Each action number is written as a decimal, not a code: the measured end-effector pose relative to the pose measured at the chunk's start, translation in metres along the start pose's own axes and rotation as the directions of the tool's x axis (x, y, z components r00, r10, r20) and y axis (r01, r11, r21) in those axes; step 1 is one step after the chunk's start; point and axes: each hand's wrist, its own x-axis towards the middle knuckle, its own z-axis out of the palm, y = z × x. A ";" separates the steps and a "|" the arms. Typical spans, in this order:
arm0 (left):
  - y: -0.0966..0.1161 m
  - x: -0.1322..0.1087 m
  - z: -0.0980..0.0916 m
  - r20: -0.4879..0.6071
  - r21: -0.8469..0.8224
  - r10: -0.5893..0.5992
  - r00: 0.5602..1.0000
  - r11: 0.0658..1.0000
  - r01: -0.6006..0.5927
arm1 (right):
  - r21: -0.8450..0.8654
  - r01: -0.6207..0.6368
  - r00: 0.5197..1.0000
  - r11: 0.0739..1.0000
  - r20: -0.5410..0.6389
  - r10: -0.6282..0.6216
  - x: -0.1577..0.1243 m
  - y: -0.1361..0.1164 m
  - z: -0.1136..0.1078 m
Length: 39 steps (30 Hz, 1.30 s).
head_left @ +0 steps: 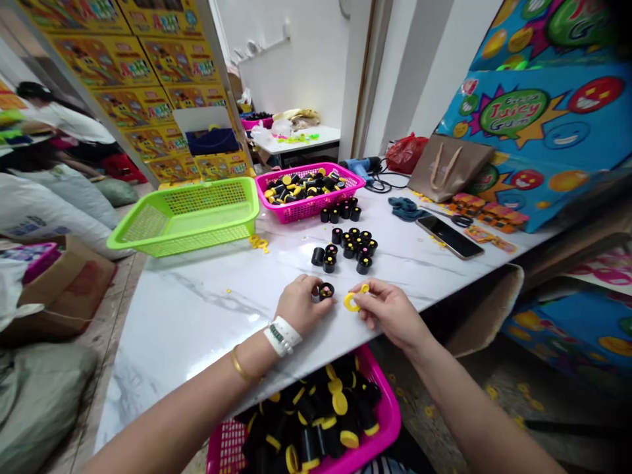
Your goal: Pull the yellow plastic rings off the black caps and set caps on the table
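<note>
Left hand [301, 304], at the front edge of the table [197, 309]: I see its fingers closed around a small black cap [326, 291], open top facing up. I cannot tell whether the cap rests on the marble surface or is held just above it. Right hand [390, 309], just beside the left: thumb and forefinger pinch a yellow ring [351, 301], held close to the cap and, as far as I can make out, apart from it.

Below the front edge, under both wrists, I see a pink basket [390, 421] of black and yellow pieces. Toward the middle of the table stands a cluster of black caps [351, 249], with a few loose yellow rings [259, 242] to its left. At the far edge a second pink basket [301, 209] holds more mixed pieces. A green basket [190, 214] overhangs the far left corner. Near the right edge lie a phone [449, 237] and scissors [461, 220], with a brown paper bag [449, 168] behind them.
</note>
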 end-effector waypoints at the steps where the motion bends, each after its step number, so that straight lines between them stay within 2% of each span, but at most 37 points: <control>1: -0.001 -0.008 -0.002 0.024 -0.013 0.017 1.000 1.000 -0.016 | 0.016 -0.010 1.000 1.000 0.009 0.010 0.002 -0.001 0.001; 6: -0.003 -0.029 -0.006 0.074 -0.079 0.087 0.993 0.994 -0.082 | -0.035 -0.059 0.991 0.998 0.117 0.063 0.020 -0.002 0.020; 9: -0.001 -0.028 -0.008 0.096 -0.085 0.098 0.991 0.992 -0.090 | -0.072 -0.075 0.995 0.995 0.066 0.080 0.027 0.001 0.029; 12: 0.001 -0.026 -0.011 0.126 -0.081 0.091 0.988 0.993 -0.081 | -0.098 -0.063 0.997 0.993 0.045 0.068 0.029 0.005 0.029; 19: 0.002 -0.026 -0.013 0.221 -0.027 0.024 0.975 0.999 -0.018 | -0.132 -0.066 0.992 0.989 0.095 0.079 0.025 0.011 0.024; 25: 0.005 -0.026 -0.013 0.232 0.022 -0.013 0.973 1.000 0.008 | -0.204 0.016 0.995 0.979 0.102 0.005 0.020 0.010 0.027; 28: 0.005 -0.024 -0.018 0.234 -0.063 -0.020 0.972 0.997 0.035 | -0.234 0.009 0.994 0.972 0.111 0.017 0.019 0.007 0.026; 30: 0.004 -0.022 -0.022 0.317 -0.251 -0.025 0.948 0.962 0.109 | -0.256 0.007 0.992 0.967 0.121 0.025 0.019 0.005 0.026; 33: 0.001 -0.017 -0.022 0.504 -0.503 -0.073 0.861 0.786 0.361 | -0.267 -0.003 0.992 0.964 0.123 0.037 0.019 0.005 0.026; 34: 0.000 -0.015 -0.020 0.533 -0.518 -0.110 0.839 0.741 0.426 | -0.266 -0.004 0.992 0.964 0.118 0.037 0.018 0.005 0.027; 36: -0.001 -0.011 -0.019 0.535 -0.495 -0.192 0.823 0.718 0.490 | -0.265 0.003 0.995 0.964 0.097 0.024 0.017 0.006 0.028; 38: -0.003 -0.009 -0.020 0.569 -0.505 -0.213 0.794 0.672 0.542 | -0.264 0.016 0.997 0.964 0.073 0.003 0.016 0.007 0.030; 39: -0.004 -0.008 -0.023 0.615 -0.528 -0.197 0.764 0.616 0.584 | -0.260 0.019 0.998 0.965 0.065 -0.002 0.015 0.008 0.031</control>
